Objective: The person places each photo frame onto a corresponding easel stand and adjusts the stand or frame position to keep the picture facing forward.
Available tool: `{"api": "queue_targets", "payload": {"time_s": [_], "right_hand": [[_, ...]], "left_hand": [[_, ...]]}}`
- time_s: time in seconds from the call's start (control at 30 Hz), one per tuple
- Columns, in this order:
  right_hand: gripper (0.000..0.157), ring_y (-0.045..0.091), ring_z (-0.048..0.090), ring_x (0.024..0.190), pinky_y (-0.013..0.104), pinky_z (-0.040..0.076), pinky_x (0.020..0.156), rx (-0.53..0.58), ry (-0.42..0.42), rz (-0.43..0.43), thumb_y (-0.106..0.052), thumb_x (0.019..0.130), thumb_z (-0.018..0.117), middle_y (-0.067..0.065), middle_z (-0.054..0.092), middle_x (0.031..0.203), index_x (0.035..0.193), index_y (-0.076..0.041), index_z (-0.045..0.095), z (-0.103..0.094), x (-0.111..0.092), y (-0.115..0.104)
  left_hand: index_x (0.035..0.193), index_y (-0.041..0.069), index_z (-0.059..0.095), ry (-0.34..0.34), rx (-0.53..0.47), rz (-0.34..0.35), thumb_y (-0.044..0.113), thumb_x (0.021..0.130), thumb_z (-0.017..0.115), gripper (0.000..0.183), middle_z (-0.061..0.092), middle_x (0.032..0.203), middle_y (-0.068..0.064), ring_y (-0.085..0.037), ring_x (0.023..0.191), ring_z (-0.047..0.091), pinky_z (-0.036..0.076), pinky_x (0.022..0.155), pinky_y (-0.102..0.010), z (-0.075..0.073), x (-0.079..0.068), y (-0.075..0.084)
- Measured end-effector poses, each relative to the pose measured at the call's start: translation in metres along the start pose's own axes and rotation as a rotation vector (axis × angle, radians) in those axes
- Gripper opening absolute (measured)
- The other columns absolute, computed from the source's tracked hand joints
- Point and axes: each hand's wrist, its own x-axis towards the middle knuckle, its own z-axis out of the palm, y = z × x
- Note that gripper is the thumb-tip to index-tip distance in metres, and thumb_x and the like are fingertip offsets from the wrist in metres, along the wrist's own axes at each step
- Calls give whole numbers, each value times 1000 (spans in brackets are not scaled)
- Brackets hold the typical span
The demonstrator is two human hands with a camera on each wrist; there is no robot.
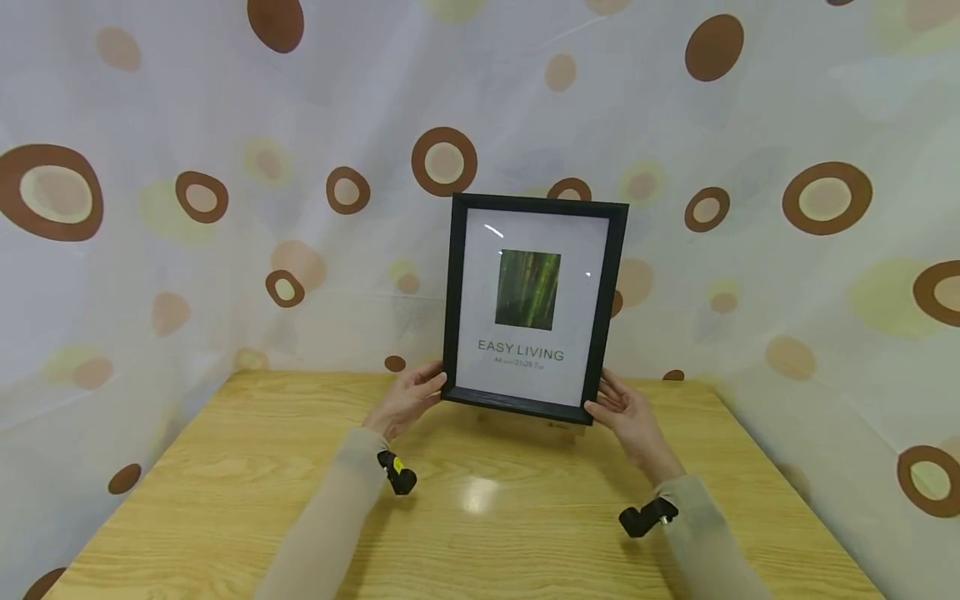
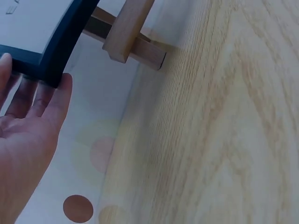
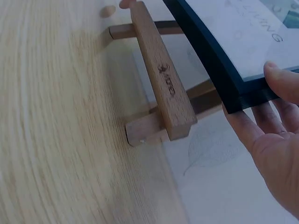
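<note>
A black picture frame (image 1: 536, 304) is held up before me, its right side a little lower than its left. Behind the clear front is a white sheet with a green bamboo-like picture and the words "EASY LIVING". My left hand (image 1: 407, 398) grips the frame's lower left corner, thumb in front and fingers behind. At the lower right corner my right hand (image 1: 628, 417) grips it the same way. A small wooden easel (image 3: 161, 74) stands on the table just below and behind the frame, mostly hidden by it in the head view.
The light wooden table (image 1: 465, 550) reaches back to a white curtain (image 1: 360, 100) with brown and yellow dots, which also hangs on both sides. A black wrist camera (image 1: 397, 473) sits on the left sleeve and another black wrist camera (image 1: 648, 517) on the right.
</note>
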Motion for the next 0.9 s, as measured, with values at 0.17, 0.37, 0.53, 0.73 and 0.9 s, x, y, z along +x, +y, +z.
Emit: {"api": "queue_targets", "payload": {"time_s": [0.17, 0.37, 0.53, 0.73, 0.9], "right_hand": [[77, 31, 35, 125, 24, 45, 86, 36, -13, 0, -9, 83, 65, 15, 29, 144, 145, -12, 19, -11, 7, 5], [76, 34, 31, 126, 23, 46, 85, 90, -14, 15, -4, 84, 63, 18, 28, 143, 145, -13, 19, -21, 11, 11], [75, 35, 29, 128, 24, 45, 86, 80, -44, 8, -4, 84, 63, 18, 28, 143, 145, -12, 19, -23, 14, 15], [74, 35, 26, 129, 20, 44, 85, 47, -30, 18, -1, 84, 62, 17, 28, 143, 145, -12, 21, -25, 13, 19], [74, 33, 31, 127, 22, 45, 86, 47, -10, 11, -4, 83, 64, 16, 31, 143, 145, -14, 23, -22, 14, 21]], "left_hand": [[141, 2, 26, 4, -63, 25, 9, 95, 45, 51, 27, 144, -12, -24, 129, 30, 26, 103, -44, 9, 14, -3], [142, 3, 25, 12, -136, 30, 7, 95, 43, 50, 25, 144, -14, -27, 129, 29, 25, 104, -44, 18, 27, -14], [142, 5, 28, 26, -157, 39, 5, 95, 42, 49, 29, 142, -15, -27, 126, 33, 25, 103, -46, 17, 28, -24], [143, 8, 25, 8, -190, 37, 5, 95, 41, 50, 29, 140, -16, -26, 123, 37, 24, 104, -47, 17, 27, -31], [143, 10, 26, 13, -212, 54, 6, 96, 41, 50, 30, 139, -16, -26, 123, 36, 22, 105, -46, 18, 28, -30]]}}
